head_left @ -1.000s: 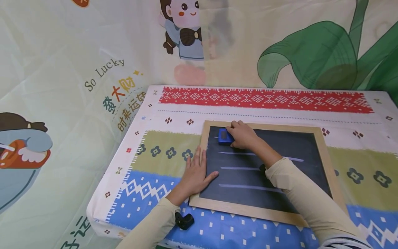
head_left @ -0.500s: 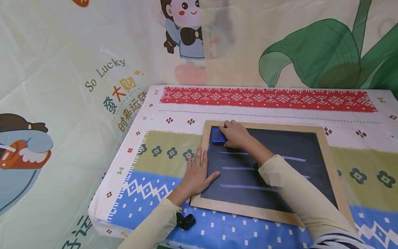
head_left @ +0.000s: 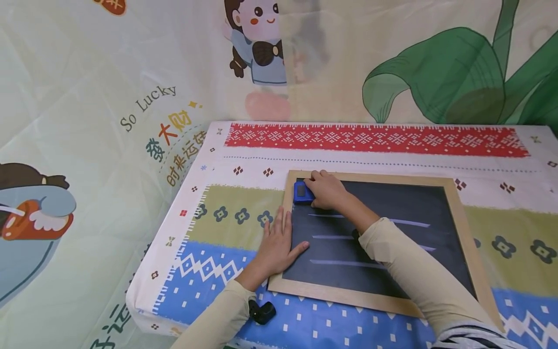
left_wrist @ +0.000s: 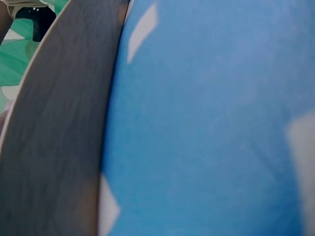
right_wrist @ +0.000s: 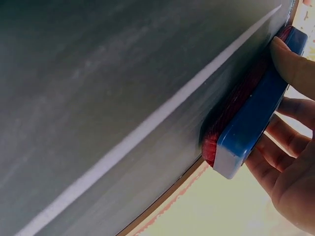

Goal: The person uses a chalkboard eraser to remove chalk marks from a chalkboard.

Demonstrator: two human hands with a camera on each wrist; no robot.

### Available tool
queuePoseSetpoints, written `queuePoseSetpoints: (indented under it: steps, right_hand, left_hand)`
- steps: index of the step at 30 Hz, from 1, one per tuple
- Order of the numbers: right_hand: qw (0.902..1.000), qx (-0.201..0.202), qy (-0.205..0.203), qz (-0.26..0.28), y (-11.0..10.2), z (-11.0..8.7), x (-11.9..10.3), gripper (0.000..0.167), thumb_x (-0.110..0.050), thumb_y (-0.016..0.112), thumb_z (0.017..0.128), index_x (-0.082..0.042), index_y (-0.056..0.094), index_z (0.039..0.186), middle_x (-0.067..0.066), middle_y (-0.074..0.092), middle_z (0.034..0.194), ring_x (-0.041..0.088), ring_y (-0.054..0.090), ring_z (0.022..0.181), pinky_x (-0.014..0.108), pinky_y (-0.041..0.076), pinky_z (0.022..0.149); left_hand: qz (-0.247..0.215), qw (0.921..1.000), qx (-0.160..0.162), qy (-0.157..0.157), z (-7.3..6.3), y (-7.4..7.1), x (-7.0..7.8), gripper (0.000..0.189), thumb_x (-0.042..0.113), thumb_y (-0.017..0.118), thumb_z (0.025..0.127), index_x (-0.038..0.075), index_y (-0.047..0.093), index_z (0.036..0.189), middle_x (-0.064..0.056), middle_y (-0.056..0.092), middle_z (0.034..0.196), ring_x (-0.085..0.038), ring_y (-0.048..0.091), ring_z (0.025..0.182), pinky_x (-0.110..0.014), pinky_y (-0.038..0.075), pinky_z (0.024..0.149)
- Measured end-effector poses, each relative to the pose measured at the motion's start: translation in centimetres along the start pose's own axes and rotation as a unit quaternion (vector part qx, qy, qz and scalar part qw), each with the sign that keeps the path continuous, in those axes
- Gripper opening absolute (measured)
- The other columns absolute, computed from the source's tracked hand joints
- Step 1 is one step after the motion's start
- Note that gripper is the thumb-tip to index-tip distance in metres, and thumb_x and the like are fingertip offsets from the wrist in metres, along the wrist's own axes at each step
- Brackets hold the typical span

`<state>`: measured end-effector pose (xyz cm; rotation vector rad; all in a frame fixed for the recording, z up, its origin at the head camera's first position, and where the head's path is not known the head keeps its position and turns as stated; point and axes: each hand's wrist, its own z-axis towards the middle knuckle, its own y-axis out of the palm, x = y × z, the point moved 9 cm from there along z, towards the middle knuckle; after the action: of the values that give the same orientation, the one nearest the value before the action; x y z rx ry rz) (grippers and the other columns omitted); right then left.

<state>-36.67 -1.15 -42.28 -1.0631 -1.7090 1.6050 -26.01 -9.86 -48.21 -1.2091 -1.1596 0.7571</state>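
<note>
A wood-framed chalkboard (head_left: 392,198) lies on the table, with three pale chalk lines across it. In its upper left corner my right hand (head_left: 329,191) grips a blue board eraser (head_left: 302,193). The right wrist view shows the eraser's red felt side (right_wrist: 236,108) against the board, thumb on one side and fingers on the other. One chalk line (right_wrist: 152,120) runs beside it there. My left hand (head_left: 275,248) rests with straight fingers over the frame's left edge, thumb on the black surface. The left wrist view shows only the frame's side (left_wrist: 59,123) close up, not that hand's fingers.
A patterned tablecloth (head_left: 235,213) in red, white, green and blue covers the table. Printed curtains (head_left: 331,63) hang behind it and on the left. A small black wrist camera (head_left: 262,312) sits at the left cuff.
My right hand has slid the eraser left to the frame's inner edge. The short top chalk mark seen beside it earlier no longer shows. The left hand stays in place.
</note>
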Motion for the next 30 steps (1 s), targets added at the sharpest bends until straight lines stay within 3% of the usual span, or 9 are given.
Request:
queuePoseSetpoints:
  steps: [20, 30]
  right_hand:
    - [0.9992, -0.006, 0.022, 0.032, 0.1, -0.8, 1.0, 0.07, -0.029, 0.072, 0.078, -0.01, 0.042, 0.137, 0.016, 0.048, 0.126, 0.029, 0.044, 0.112, 0.043, 0.037, 0.098]
    - [0.9982, -0.014, 0.038, 0.044, 0.2, -2.0, 2.9, 0.071, -0.03, 0.071, 0.078, -0.012, 0.04, 0.139, 0.016, 0.046, 0.125, 0.028, 0.044, 0.107, 0.044, 0.039, 0.095]
  left_hand:
    - [0.008, 1.0, -0.002, -0.003, -0.1, 0.1, -0.2, 0.086, 0.056, 0.04, 0.091, 0.0, 0.006, 0.146, -0.02, -0.002, 0.152, -0.035, 0.016, 0.139, -0.055, 0.009, 0.11]
    - [-0.002, 1.0, 0.0, -0.008, 0.0, 0.1, 0.0, 0.086, 0.056, 0.039, 0.09, 0.0, 0.005, 0.146, -0.02, -0.002, 0.153, -0.035, 0.015, 0.139, -0.054, 0.008, 0.11]
